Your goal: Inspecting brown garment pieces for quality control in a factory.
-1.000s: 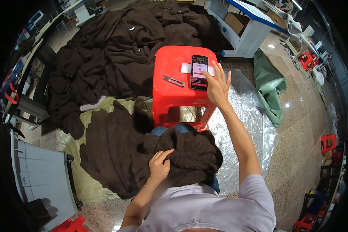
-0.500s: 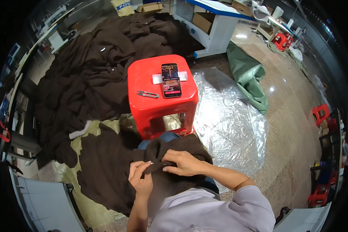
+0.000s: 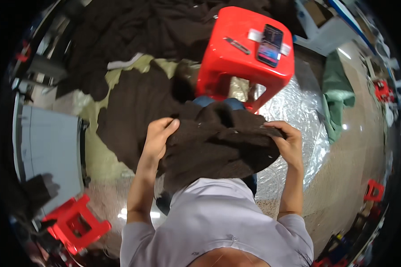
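Item: dark brown fleecy garment [image 3: 218,142], lying bunched across the person's lap, spread between both hands. Left hand [image 3: 158,135] was clenched on the garment's left edge, fingers curled over the cloth; right hand [image 3: 287,142] gripped the right edge, thumb and fingers pinching a fold. Held at two opposite edges, the cloth sagged in the middle — a grip that seemingly served to stretch it flat for looking over or turning.

Adjacent: red plastic stool [image 3: 245,53], standing just beyond the knees. On its seat lay a phone [image 3: 270,39] near the far right corner, screen lit, resting on a white slip [image 3: 255,34]; a small metal tool [image 3: 236,44], possibly snips, lay toward the seat's middle. All within arm's reach, clear of the lap.

Surroundings: heap of like brown garments [image 3: 133,31] on the floor to the far left, more spread over a pale sheet [image 3: 96,147]; silvery foil sheet [image 3: 289,111] under the stool's right side; green cloth [image 3: 338,93] further right; second red stool [image 3: 75,224] at lower left.

Obstructions: the stool stood close against the lap, leaving little room to spread the cloth forward — nothing covered either hand.
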`<state>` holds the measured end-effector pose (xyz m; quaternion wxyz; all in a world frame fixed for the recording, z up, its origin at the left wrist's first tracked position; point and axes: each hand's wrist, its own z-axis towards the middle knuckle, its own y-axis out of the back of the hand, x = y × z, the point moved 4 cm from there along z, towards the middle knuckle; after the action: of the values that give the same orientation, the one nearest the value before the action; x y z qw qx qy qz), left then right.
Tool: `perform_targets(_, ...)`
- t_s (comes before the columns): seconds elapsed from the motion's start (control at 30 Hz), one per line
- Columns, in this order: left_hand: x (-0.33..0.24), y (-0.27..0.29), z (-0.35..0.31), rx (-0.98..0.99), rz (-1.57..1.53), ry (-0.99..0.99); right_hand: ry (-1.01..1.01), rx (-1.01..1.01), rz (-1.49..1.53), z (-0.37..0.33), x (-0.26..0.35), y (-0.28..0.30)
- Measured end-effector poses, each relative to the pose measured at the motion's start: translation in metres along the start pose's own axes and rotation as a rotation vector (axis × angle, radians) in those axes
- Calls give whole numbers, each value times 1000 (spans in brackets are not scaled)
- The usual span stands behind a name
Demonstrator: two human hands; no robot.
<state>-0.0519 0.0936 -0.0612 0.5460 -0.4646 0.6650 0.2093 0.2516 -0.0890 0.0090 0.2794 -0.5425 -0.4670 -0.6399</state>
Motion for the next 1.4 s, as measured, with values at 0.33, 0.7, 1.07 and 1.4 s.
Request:
perform_targets(0.33, -13, 6, 0, 18, 837, -1, -167, 68, -213, -3, -28, 16)
perform_targets(0.7, -18, -72, -8, 87, -215, -39, 242, 107, 131, 0, 15, -41)
perform_targets(1.07, -12, -77, -12, 167, -206, 37, -105, 286, 258, 19, 15, -110)
perform_targets(1.4, -3, -71, -10, 247, -288, 171, -79, 218, 348, 16, 10, -113)
